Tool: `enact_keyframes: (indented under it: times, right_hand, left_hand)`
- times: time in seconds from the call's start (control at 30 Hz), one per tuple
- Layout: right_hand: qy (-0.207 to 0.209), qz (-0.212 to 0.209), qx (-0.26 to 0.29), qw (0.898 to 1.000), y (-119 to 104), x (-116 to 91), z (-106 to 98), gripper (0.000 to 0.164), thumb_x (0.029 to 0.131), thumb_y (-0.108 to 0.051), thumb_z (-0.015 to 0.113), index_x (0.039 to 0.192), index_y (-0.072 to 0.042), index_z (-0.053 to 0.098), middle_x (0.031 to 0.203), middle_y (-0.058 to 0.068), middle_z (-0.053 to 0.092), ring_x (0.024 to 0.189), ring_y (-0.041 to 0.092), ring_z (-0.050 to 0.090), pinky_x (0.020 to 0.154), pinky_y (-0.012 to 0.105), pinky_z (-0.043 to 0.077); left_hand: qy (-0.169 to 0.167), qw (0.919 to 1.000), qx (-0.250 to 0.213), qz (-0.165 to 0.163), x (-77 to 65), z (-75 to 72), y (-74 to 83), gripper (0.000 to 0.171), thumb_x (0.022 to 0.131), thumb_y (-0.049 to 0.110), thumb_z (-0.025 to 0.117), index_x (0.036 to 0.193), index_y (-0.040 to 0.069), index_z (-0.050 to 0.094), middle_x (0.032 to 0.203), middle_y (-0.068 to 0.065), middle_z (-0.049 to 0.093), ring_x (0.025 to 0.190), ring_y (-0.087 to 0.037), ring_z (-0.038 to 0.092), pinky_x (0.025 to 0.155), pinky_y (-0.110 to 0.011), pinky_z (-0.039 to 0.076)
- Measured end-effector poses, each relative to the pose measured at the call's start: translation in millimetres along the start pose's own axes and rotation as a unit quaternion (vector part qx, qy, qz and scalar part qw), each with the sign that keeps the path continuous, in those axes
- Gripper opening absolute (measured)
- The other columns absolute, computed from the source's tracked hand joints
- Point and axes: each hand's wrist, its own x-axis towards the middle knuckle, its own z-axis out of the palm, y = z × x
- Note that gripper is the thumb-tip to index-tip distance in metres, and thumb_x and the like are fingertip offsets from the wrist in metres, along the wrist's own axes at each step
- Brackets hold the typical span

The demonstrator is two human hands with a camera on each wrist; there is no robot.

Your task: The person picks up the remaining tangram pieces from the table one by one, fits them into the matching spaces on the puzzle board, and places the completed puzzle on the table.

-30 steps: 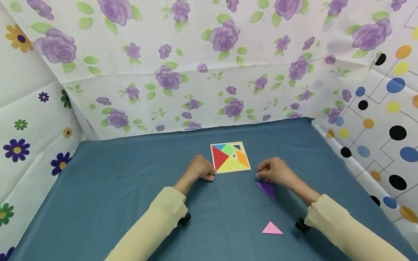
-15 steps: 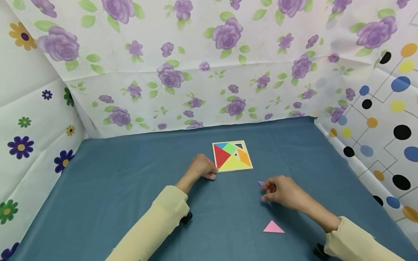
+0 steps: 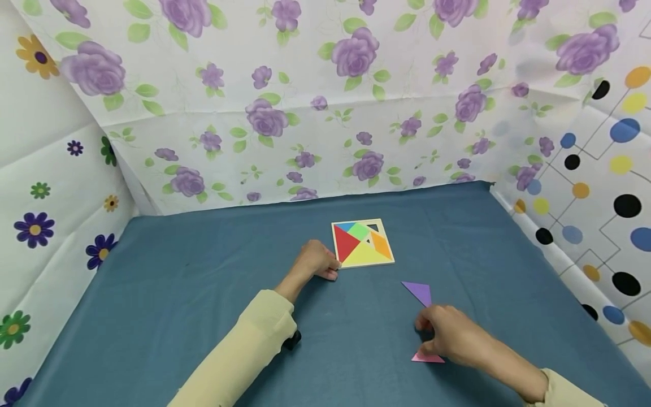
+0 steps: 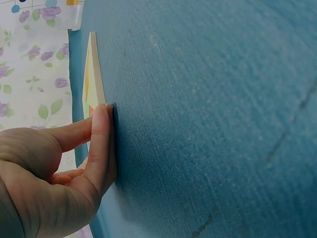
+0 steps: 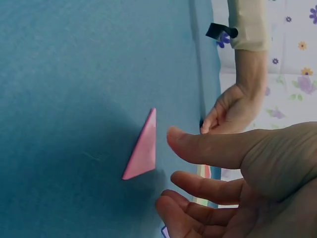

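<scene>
In the head view my left hand (image 3: 316, 260) pinches the near left corner of a square wooden tangram board (image 3: 368, 265). The left wrist view shows thumb and forefinger at that corner of the board (image 4: 96, 69). Red, blue, green, yellow and orange pieces lie in the board, with dark gaps at its upper right. My right hand (image 3: 460, 334) hovers over a pink triangle piece (image 3: 431, 359), thumb and fingers spread apart. In the right wrist view, the pink triangle (image 5: 144, 151) lies flat just beyond the fingertips. A purple triangle piece (image 3: 418, 291) lies partly behind the right hand.
A blue cloth (image 3: 229, 265) covers the table. Flower-printed sheets (image 3: 305, 130) hang behind and to the left, and a dotted sheet (image 3: 605, 192) hangs to the right.
My right hand has moved from beside the purple triangle toward me, to the pink triangle. The purple triangle shows more fully than half a second ago. My left hand stays at the board's corner.
</scene>
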Motion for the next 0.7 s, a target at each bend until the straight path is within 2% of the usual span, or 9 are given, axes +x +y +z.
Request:
enact_keyframes:
  times: [0.2,0.4,0.7]
  right_hand:
    - [0.001,0.015,-0.026,1.000,-2,-6,8,0.037,0.069,-0.017,0.098,0.090,-0.012,0.068,0.087,0.000,0.059,0.079,0.018,0.053,0.073,0.040,0.052]
    - [0.013,0.022,-0.028,0.999,-4,-6,13,0.036,0.068,-0.013,0.097,0.087,-0.011,0.067,0.084,0.000,0.057,0.077,0.018,0.052,0.069,0.039,0.050]
    - [0.027,0.001,-0.014,1.000,-3,-9,18,0.031,0.070,-0.006,0.095,0.082,-0.011,0.067,0.080,0.000,0.055,0.074,0.017,0.051,0.064,0.036,0.048]
  left_hand:
    - [0.002,1.0000,0.003,-0.001,0.7,0.6,-0.7,0.009,0.089,-0.001,0.080,0.093,-0.006,0.073,0.074,-0.014,0.073,0.053,-0.014,0.068,0.060,-0.029,0.061]
    - [0.002,1.0000,0.005,0.000,0.8,-0.2,-1.3,0.009,0.089,-0.001,0.080,0.092,-0.006,0.074,0.072,-0.013,0.072,0.053,-0.014,0.068,0.061,-0.030,0.062]
    - [0.002,1.0000,-0.001,-0.005,1.8,0.3,-2.0,0.009,0.088,0.000,0.080,0.091,-0.005,0.073,0.073,-0.014,0.072,0.055,-0.016,0.070,0.062,-0.031,0.062]
